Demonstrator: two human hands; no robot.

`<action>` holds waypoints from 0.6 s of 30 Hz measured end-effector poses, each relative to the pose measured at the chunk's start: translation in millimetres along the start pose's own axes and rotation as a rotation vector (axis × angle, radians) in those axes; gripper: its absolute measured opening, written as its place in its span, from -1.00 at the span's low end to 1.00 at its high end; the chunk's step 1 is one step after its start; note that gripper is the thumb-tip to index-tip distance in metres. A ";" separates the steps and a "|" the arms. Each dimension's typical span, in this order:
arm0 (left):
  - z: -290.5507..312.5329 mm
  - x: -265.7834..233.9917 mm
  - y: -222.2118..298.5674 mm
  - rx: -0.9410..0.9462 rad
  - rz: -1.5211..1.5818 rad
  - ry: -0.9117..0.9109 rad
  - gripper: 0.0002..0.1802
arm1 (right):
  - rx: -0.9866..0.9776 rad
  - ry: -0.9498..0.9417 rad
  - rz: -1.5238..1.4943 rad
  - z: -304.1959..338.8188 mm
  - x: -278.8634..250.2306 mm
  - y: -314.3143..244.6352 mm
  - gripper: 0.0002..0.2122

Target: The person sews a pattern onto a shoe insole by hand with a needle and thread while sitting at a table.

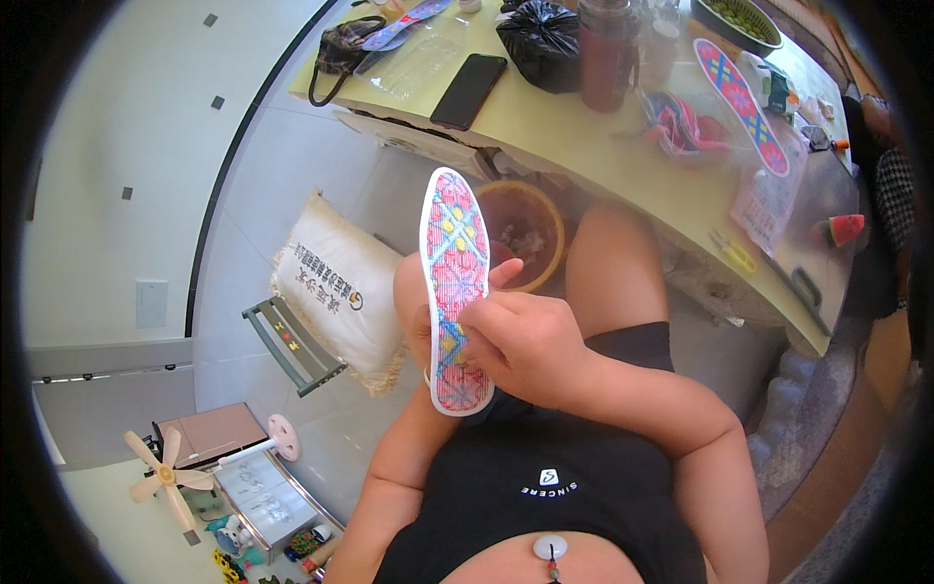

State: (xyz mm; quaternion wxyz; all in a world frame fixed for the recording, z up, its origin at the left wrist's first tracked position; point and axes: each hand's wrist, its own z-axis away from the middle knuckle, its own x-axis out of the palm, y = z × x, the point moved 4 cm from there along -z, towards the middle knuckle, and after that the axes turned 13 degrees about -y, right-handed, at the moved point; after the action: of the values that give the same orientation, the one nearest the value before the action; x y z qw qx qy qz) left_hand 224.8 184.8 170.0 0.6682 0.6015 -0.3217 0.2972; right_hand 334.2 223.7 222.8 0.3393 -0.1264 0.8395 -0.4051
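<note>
An embroidered insole (455,248) with a white rim and a pink, blue and yellow cross-stitch pattern is held upright above my lap. My left hand (421,331) grips it from behind at its left edge, mostly hidden by it. My right hand (530,346) has thumb and fingers pinched together against the insole's lower right half. Whatever is in that pinch, if anything, is too small to make out. Fingertips stick out past the right edge above it; which hand they belong to is unclear.
The yellowish table (545,127) ahead bears a phone (469,91), black plastic bag (542,46), lidded cup (607,58), second insole (741,105), yellow-handled snips (733,251) and watermelon piece (844,230). A round bin (555,234), white sack (331,282) and folding stool (292,346) stand below.
</note>
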 end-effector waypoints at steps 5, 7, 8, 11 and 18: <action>1.4 4.2 -0.9 0.019 -0.066 -0.008 -0.12 | 0.000 0.004 0.048 -0.9 2.0 -0.7 -0.87; 0.8 3.4 -1.2 0.001 -0.105 0.004 -0.12 | 0.001 0.003 0.049 -0.5 2.2 0.1 -0.88; 1.1 4.2 -1.3 0.005 -0.072 -0.010 -0.14 | 0.002 0.003 0.049 -0.3 2.2 0.4 -0.88; 2.2 6.7 -1.5 0.013 -0.005 -0.040 -0.17 | -0.015 0.006 0.056 -0.5 1.9 0.5 -0.88; -0.2 8.8 -0.6 -0.014 -0.111 -0.016 -0.22 | -0.016 0.033 0.053 -1.1 0.2 1.4 -0.88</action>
State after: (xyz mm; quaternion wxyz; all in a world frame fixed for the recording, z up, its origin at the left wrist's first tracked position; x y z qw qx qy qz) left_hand 230.7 185.0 176.6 0.6852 0.6160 -0.2952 0.2526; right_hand 333.4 225.2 222.1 0.3351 -0.1003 0.8512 -0.3912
